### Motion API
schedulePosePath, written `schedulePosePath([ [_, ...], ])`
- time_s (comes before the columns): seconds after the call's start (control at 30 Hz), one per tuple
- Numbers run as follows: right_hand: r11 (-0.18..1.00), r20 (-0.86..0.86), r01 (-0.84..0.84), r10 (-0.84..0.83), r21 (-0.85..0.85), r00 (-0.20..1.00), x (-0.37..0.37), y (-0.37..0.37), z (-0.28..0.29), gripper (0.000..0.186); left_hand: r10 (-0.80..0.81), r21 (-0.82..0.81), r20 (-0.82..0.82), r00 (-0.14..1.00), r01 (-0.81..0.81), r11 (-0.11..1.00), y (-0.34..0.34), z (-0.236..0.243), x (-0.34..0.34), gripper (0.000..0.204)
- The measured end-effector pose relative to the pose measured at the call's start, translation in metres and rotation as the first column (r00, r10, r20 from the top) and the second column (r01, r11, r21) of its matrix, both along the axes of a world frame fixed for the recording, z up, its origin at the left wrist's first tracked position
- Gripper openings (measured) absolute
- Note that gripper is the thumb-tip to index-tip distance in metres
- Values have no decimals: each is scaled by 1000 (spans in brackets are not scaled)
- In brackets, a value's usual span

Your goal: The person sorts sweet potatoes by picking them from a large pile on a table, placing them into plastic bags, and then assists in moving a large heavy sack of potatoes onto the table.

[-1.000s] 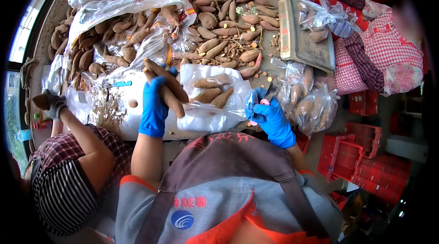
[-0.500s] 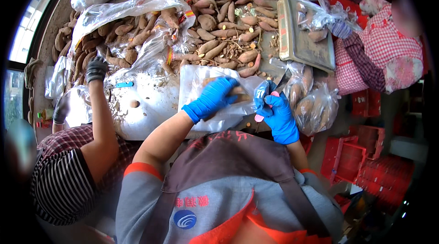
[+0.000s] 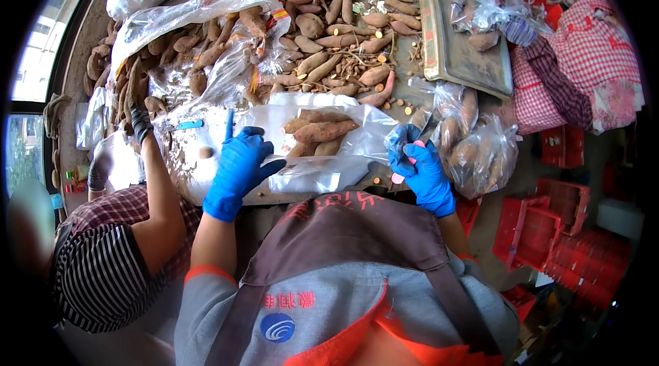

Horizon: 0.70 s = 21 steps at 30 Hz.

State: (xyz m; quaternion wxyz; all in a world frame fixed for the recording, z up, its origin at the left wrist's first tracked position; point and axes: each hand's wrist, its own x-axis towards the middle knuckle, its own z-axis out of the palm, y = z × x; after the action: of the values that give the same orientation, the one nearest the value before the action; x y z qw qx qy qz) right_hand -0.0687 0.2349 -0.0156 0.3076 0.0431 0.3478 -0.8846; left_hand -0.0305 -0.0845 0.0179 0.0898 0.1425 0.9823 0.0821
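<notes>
A clear plastic bag (image 3: pixel 360 143) lies on the table in front of me with several sweet potatoes (image 3: pixel 327 132) inside. Just left of the bag, my left hand (image 3: pixel 239 166), in a blue glove, is open with fingers spread and holds nothing. My right hand (image 3: pixel 419 167), also gloved in blue, is closed at the bag's right end. Its fingers grip a pink-handled tool (image 3: pixel 398 178), mostly hidden by the glove, so its kind is unclear. Whether these fingers also pinch the bag's edge is hard to make out.
Loose sweet potatoes (image 3: pixel 336 37) cover the far table. A weighing scale (image 3: pixel 473 67) stands far right, near filled bags (image 3: pixel 484 157). A blue-handled knife (image 3: pixel 189 124) lies left. Co-workers flank me: a dark-gloved hand (image 3: pixel 140 122) left, a checked sleeve right. Red crates (image 3: pixel 525 229) stand right.
My left hand has moved left off the bagged sweet potatoes and spread its fingers, leaving them uncovered. My right hand keeps hold of the pink-handled tool. The left co-worker's hand has shifted slightly.
</notes>
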Motion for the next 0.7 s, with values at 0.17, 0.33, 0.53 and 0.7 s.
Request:
schedulePosePath([
  [0.17,992,-7,-81,81,-98,997,-11,-12,1,29,146,74,-116,982,-138,988,-18,14,12,12],
  [0.33,955,91,-106,136,-275,986,-37,-47,24,35,255,104,-192,948,-239,965,-37,-17,18,9],
  [0.53,918,-244,-176,91,-356,965,-83,-54,109,50,331,465,-287,899,-172,869,-27,42,16,2],
  [0.7,948,-369,-193,89,-254,925,-133,-69,129,41,269,674,-180,946,-80,734,-24,43,12,6],
])
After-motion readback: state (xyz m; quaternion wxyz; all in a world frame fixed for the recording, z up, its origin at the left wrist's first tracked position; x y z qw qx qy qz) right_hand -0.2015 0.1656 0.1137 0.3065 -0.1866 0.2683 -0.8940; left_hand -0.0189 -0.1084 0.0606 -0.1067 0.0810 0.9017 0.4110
